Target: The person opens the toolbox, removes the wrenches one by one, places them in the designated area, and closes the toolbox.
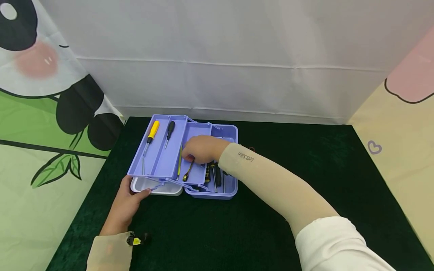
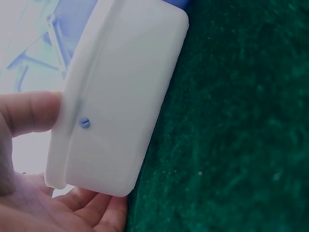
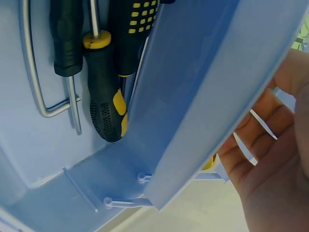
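A lilac toolbox [image 1: 234, 131] stands unfolded, its tiers fanned out to the left. My left hand [image 1: 123, 205] grips the near left corner of its white lid [image 1: 159, 187], thumb over the rim and fingers underneath, as the left wrist view shows. Over the middle tray [image 1: 196, 130], my right hand [image 1: 203, 148] has curled fingers at the upper end of a small screwdriver [image 1: 187, 174]; its yellow-and-black end points toward me. The fingertips are partly hidden in the head view. A thin yellow tool [image 1: 179, 162] lies left of that hand.
The upper tray holds a yellow screwdriver [image 1: 153, 131] and a black screwdriver [image 1: 170, 130]. In the deep bottom section lie a black-and-yellow screwdriver [image 3: 106, 101], a bent metal rod [image 3: 34, 72] and other dark-handled tools. Hinge arms [image 1: 183, 184] link the tiers. Dark green cloth [image 1: 271, 226] covers the table.
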A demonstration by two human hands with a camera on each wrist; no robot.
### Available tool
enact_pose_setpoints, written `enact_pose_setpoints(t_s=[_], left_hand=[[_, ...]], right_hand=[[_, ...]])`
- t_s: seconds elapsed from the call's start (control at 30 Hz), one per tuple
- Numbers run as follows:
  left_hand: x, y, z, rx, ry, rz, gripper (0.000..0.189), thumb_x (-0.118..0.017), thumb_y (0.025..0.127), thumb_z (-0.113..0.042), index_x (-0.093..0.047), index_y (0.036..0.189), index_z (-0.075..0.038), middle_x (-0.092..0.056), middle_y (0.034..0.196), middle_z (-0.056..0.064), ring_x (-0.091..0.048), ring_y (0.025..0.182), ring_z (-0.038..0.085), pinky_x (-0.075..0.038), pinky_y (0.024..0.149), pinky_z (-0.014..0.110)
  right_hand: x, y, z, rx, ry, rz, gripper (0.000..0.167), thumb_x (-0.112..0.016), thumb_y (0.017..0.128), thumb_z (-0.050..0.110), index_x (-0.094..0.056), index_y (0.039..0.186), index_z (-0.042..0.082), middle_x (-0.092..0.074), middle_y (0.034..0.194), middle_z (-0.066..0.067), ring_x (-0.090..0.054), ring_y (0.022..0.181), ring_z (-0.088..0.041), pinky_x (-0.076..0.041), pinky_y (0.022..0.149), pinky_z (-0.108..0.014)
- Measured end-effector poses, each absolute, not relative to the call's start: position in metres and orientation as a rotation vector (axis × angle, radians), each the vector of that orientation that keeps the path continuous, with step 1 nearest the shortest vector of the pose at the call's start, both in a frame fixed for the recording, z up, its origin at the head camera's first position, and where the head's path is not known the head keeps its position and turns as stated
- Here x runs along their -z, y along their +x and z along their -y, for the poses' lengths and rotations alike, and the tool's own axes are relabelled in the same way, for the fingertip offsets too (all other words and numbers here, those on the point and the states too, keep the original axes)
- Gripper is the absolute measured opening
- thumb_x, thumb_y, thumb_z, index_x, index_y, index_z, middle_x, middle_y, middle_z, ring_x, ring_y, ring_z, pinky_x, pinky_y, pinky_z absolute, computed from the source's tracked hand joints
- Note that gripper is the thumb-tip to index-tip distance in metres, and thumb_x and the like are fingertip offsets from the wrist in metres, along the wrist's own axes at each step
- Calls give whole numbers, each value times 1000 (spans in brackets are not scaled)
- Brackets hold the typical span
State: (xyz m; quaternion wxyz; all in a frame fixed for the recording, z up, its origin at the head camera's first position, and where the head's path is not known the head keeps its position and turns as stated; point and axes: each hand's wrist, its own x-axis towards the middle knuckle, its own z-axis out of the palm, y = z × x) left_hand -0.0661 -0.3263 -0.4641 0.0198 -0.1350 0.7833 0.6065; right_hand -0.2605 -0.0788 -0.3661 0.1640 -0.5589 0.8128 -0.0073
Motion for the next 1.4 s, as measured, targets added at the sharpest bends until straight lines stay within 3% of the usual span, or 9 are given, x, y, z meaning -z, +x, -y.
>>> enact_pose_setpoints(t_s=[0.13,0.4,0.7,1.17,1.4], left_hand=[[466,-66,327,-1862,-420,-2445,84,-62,104,-14,-5,165,-16,-25,160,18,-41,131,39,-42,109,40],[465,-66,327,-1884,-431,-2416,87,-62,103,-10,-1,166,-16,-21,163,20,-38,134,42,-30,115,64],[465,-66,327,-1891,-432,-2404,88,-62,103,-10,0,166,-15,-19,164,20,-36,135,42,-29,116,64],[464,-67,328,-1908,-418,-2395,91,-64,102,-11,1,166,-19,-17,164,19,-35,136,43,-29,116,64],[463,-65,326,-1915,-407,-2396,90,-64,102,-12,0,166,-18,-19,163,19,-36,135,43,-29,116,64]], right_hand=[[364,-259,78,-1,-1612,-2325,18,-69,93,4,-66,88,21,-62,92,5,-54,90,-14,-45,85,-28],[355,-254,73,-1,-1604,-2370,14,-68,95,6,-69,91,20,-62,94,6,-54,90,-13,-46,85,-26],[345,-246,57,11,-1636,-2394,9,-69,98,13,-68,94,21,-60,94,7,-52,93,-14,-45,88,-27],[344,-238,11,248,-1546,-2458,16,-69,94,5,-67,92,20,-58,92,9,-52,91,-10,-46,84,-23],[353,-226,-18,400,-1519,-2483,17,-69,96,5,-67,93,21,-59,96,8,-52,93,-12,-47,87,-26]])
